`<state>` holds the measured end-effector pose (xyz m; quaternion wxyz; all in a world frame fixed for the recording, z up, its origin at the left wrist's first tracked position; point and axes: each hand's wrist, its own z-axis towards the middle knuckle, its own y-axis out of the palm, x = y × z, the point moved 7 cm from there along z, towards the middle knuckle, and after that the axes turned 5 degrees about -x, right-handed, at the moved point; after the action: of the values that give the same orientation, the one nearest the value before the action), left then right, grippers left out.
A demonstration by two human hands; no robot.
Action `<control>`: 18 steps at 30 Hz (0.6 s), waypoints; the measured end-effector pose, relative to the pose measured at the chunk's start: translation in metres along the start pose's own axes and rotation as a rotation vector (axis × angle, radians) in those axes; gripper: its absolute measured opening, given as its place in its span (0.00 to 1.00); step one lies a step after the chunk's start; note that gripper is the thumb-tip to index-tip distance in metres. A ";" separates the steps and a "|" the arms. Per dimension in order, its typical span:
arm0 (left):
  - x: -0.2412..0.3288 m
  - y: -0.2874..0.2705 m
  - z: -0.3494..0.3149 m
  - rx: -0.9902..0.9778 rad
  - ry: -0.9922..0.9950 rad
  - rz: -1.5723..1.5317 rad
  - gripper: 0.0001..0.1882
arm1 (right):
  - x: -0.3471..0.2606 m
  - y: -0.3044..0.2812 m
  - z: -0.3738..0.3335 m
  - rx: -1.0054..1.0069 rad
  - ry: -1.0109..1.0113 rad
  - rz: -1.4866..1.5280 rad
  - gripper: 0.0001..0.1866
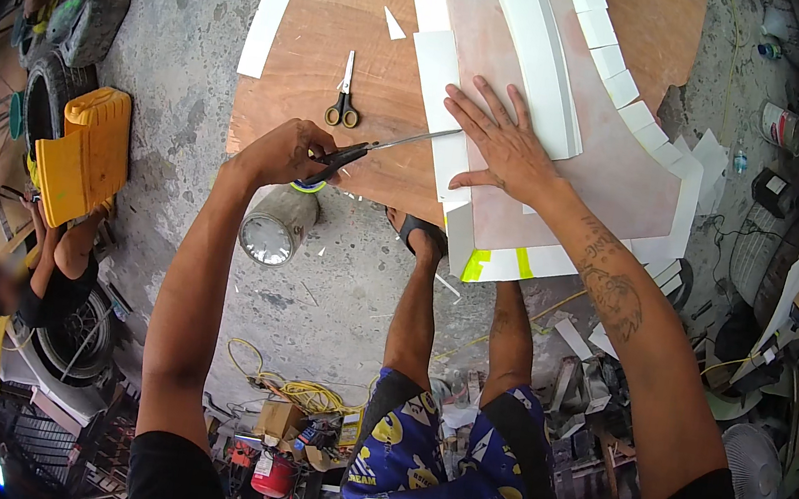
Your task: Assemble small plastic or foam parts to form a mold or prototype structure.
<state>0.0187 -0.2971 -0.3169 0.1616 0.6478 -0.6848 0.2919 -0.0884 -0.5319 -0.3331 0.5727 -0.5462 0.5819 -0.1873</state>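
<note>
My left hand point(293, 155) is closed around the black handles of a pair of scissors point(414, 138). Their blades point right, with the tips at the edge of a white card strip point(435, 72). Flat on that strip and the panel beside it lies my right hand point(509, 148), fingers spread. The pinkish panel point(620, 188) is edged with white card pieces, some fixed with bright yellow tape point(476, 264). A long curved white strip point(537, 51) rests on the panel. A second pair of scissors point(343, 109) lies on the plywood board point(285, 118), above my left hand.
Below the board's front edge stands a round container point(276, 228). At left a person point(56, 255) sits near a yellow plastic piece point(84, 153) and tyres point(76, 333). Yellow cable point(310, 394) and clutter lie near my legs; a fan point(750, 477) stands at lower right.
</note>
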 end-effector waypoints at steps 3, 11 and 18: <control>0.000 -0.002 0.001 -0.001 0.022 0.042 0.10 | 0.000 -0.001 0.000 0.000 -0.001 0.008 0.64; 0.001 -0.001 0.001 -0.021 0.016 0.064 0.07 | -0.001 -0.002 -0.001 0.028 -0.004 -0.032 0.63; -0.005 -0.003 -0.002 -0.039 -0.018 0.083 0.08 | -0.002 -0.001 0.000 0.005 0.006 -0.012 0.64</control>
<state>0.0224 -0.2916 -0.3180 0.1559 0.6183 -0.7181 0.2789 -0.0883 -0.5300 -0.3314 0.5713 -0.5476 0.5799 -0.1938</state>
